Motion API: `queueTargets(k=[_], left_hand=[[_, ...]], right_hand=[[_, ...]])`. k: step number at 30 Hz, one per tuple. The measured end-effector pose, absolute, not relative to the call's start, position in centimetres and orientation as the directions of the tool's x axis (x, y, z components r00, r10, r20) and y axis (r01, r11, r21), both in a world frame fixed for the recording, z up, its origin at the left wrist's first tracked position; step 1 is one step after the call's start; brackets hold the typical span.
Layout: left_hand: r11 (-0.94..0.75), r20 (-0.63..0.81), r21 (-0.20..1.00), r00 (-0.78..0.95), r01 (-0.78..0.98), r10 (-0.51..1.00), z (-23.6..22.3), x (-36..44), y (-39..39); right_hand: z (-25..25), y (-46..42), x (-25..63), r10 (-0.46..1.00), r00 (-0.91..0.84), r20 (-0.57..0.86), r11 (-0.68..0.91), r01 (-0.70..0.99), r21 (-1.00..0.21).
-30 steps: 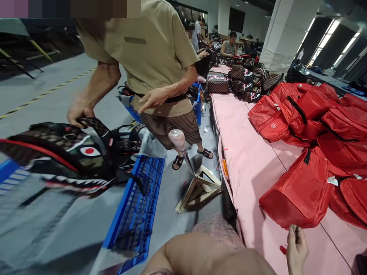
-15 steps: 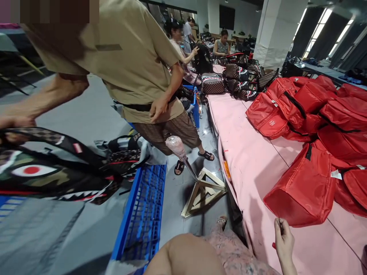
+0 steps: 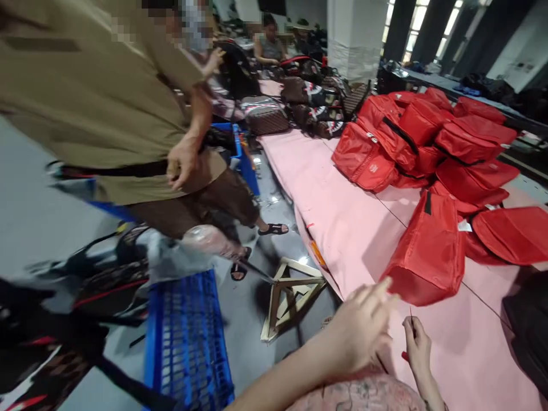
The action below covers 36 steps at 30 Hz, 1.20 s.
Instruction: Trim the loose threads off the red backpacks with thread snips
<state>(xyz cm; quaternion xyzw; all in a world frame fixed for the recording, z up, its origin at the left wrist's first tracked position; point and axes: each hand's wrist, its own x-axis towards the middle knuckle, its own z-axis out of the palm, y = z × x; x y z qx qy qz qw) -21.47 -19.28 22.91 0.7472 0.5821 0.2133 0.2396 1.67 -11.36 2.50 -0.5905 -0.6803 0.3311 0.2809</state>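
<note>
My left hand, slightly blurred, reaches over my lap toward the near red bag, its fingers stretched out and nothing visible in them. That bag lies on its side on the pink-covered table. Close to the bag's lower edge, my right hand is closed around a small thin pointed tool whose red end sticks out below the fingers. Most of the tool is hidden by the hand.
Several red bags are heaped on the table, with checkered backpacks farther back. A black bag sits at the right edge. Left of me are a blue crate, a wooden-footed stand and a standing person in a tan shirt.
My left hand has come into view and moved toward the red bag. My view has turned right. The person's patterned bag has shifted down at the left, and their holding hand is out of view.
</note>
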Motion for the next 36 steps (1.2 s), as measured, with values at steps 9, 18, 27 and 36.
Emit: queueTargets(k=[9,18,27,36], left_hand=[[0.037,-0.518,0.457,0.232,0.889,0.823,11.9,-24.5,-17.8],[-0.274,-0.287,0.576,0.504,0.770,0.815,11.7,-20.5,-11.2],[-0.213,0.267,0.802,-0.016,0.558,0.964,12.5,-20.3,-3.1],[-0.191,0.193,0.779,0.062,0.597,0.979,12.1,-18.8,0.5]], right_hand=[[-0.7,-15.5,6.9,0.967,0.156,-0.203,-0.256,0.556,-0.791],[-1.8,-17.1,7.0,0.867,0.370,-0.334,-0.409,0.142,-0.902],[1.3,-17.7,7.9,0.819,0.445,-0.362,-0.395,-0.022,-0.919],[8.6,-11.4,4.8,0.954,0.298,0.008,-0.126,0.427,-0.896]])
